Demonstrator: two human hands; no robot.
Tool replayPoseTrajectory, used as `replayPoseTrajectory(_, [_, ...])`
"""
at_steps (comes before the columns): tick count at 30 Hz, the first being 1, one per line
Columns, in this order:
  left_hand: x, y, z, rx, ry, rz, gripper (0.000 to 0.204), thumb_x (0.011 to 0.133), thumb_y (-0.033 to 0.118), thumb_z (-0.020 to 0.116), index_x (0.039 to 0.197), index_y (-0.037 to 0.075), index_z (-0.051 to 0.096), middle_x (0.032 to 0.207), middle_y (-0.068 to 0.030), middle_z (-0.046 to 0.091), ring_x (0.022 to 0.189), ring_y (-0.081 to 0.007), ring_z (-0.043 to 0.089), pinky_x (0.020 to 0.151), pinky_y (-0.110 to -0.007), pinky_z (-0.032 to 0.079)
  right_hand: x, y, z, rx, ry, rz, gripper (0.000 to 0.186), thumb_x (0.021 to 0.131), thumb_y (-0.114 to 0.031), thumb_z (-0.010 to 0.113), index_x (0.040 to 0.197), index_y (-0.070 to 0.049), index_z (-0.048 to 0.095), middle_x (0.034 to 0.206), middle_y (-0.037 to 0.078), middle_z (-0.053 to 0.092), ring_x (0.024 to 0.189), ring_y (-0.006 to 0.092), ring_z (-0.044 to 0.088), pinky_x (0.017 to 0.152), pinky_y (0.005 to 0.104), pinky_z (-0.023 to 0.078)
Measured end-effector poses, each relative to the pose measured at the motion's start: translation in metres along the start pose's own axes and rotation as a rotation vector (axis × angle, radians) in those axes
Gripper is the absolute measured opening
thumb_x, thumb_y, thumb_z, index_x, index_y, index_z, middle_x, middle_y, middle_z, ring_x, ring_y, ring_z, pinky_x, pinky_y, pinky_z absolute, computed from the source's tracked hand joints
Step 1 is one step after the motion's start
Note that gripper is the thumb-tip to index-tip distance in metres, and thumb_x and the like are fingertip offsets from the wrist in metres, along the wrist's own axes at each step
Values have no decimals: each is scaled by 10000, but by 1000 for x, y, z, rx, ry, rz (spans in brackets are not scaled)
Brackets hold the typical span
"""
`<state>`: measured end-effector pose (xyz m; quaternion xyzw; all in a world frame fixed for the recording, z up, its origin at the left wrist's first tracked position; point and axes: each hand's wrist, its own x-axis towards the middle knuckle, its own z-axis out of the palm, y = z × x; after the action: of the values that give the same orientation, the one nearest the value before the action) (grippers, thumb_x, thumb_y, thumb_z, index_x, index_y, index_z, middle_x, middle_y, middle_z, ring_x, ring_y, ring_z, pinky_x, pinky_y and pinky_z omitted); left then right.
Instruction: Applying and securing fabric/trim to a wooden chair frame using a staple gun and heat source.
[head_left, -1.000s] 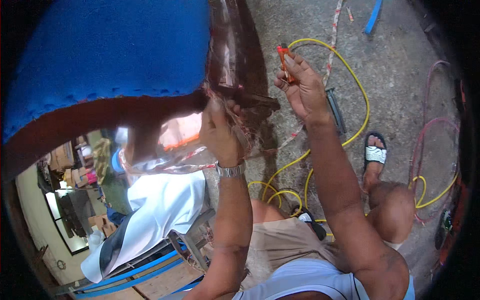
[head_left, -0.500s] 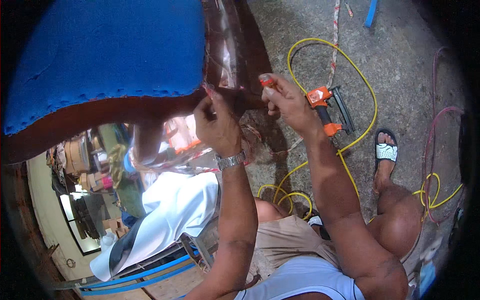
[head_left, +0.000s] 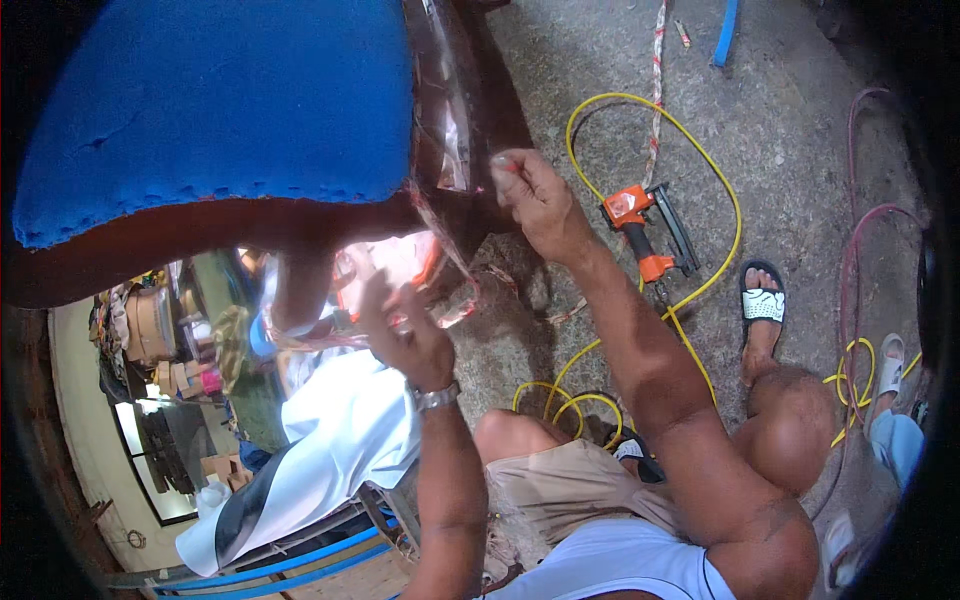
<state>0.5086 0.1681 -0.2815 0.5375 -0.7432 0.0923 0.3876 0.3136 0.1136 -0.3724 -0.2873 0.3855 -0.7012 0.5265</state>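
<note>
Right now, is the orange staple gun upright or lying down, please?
Lying down: the staple gun rests on the floor, its broad side facing up.

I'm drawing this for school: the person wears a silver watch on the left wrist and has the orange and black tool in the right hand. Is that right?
Not quite: the orange and black tool isn't in the right hand. The head view shows it lying on the floor. The silver watch is on the left wrist.
</note>
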Motion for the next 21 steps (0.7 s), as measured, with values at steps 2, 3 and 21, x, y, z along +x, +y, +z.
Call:
replayPoseTrajectory(2, [22,0,-21,63,170,223,328,1028,133,612,1334,17,605,1304,-173,664,1147,-260,651,939,-389,546,7,12,-13,11,-140,-29,279,1049,-244,622,1231,-35,656,918,-1,649,811,62,582,721,228,492])
replayPoseTrajectory(3, [41,-3,-41,103,268,328,312,1034,121,595,1328,16,604,1315,-175,657,1141,-275,660,940,-404,560,5,8,-11,14,-137,-28,279,1049,-244,622,1231,-35,656,918,-1,649,811,62,582,721,228,492])
replayPoseTrajectory(21, [-9,-4,0,-205,-409,-355,364,1067,312,577,1257,2,595,795,8,611,577,-53,506,493,-232,409,-14,-4,-5,174,-87,116,261,1012,-293,681,1156,-77,655,967,-20,612,819,54,571,687,241,514])
